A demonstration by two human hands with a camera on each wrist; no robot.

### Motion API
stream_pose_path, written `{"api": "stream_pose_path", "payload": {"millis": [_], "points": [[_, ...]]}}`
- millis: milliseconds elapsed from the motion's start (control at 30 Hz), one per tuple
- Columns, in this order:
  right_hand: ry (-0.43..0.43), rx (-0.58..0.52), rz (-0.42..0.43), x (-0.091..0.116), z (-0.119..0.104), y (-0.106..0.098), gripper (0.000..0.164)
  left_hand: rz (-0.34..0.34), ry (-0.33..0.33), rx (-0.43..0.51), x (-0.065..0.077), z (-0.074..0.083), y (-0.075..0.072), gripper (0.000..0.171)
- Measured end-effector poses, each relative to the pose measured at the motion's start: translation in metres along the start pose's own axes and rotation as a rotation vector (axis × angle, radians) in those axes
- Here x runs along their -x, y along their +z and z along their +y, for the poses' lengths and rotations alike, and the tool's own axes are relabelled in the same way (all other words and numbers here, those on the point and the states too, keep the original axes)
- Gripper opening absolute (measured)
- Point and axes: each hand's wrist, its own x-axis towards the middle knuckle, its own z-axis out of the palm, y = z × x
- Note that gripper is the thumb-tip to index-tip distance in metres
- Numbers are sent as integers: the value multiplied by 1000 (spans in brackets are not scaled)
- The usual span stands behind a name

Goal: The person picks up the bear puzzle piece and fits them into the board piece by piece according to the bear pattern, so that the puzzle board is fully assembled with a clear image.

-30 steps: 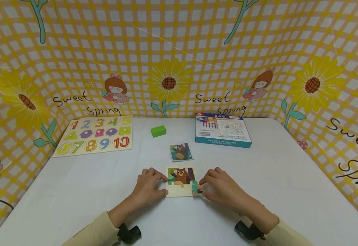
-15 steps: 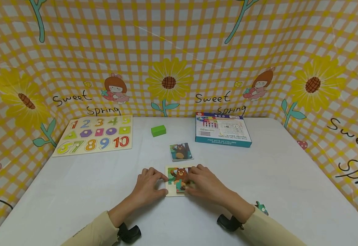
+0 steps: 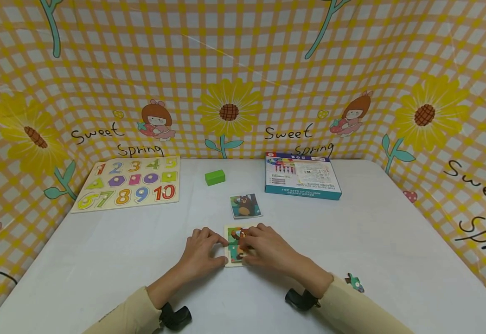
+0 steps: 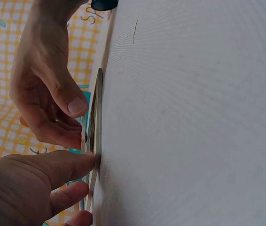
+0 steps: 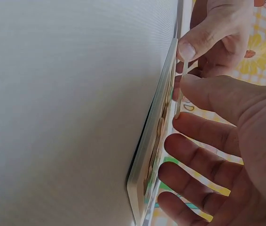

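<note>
Hands (image 3: 204, 250) (image 3: 270, 248) at puzzle tray (image 3: 231, 265), bear pieces (image 3: 234, 234) inside

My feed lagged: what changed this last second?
The right hand carried its still-pinched puzzle piece left, from the right edge of the board to over its lower left; a loose piece came into view beside the right sleeve. The left hand stayed on the board's left edge.

Puzzle board (image 3: 234, 265) cream, piece (image 3: 233, 252) teal; block (image 3: 215, 177) green; cloth (image 3: 209, 46) yellow-and-orange checked
</note>
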Motion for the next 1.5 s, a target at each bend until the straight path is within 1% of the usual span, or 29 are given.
{"api": "stream_pose_path", "payload": {"millis": [367, 600, 733, 900, 1267, 1333, 1433, 1500], "points": [[-19, 7, -11, -3, -2, 2, 17, 14, 16, -15, 0, -1, 1, 25], [-40, 31, -3, -4, -2, 1, 17, 18, 19, -12, 0, -1, 1, 26], [-36, 41, -1, -5, -3, 2, 18, 21, 24, -11, 0, -1, 0, 26], [-24, 47, -12, -5, -4, 2, 21, 16, 15, -7, 0, -1, 0, 25], [-36, 61, -6, -5, -4, 3, 24, 16, 24, -20, -1, -2, 1, 26], [-37, 66, -5, -6, -4, 3, 24, 19, 27, -14, -1, -2, 1, 25], [-36, 77, -5, -6, -4, 3, 23, 30, 50, 0, 0, -1, 0, 25], [-34, 77, -5, -6, -4, 3, 22, 46, 76, -7, 1, -1, -1, 25]]}}
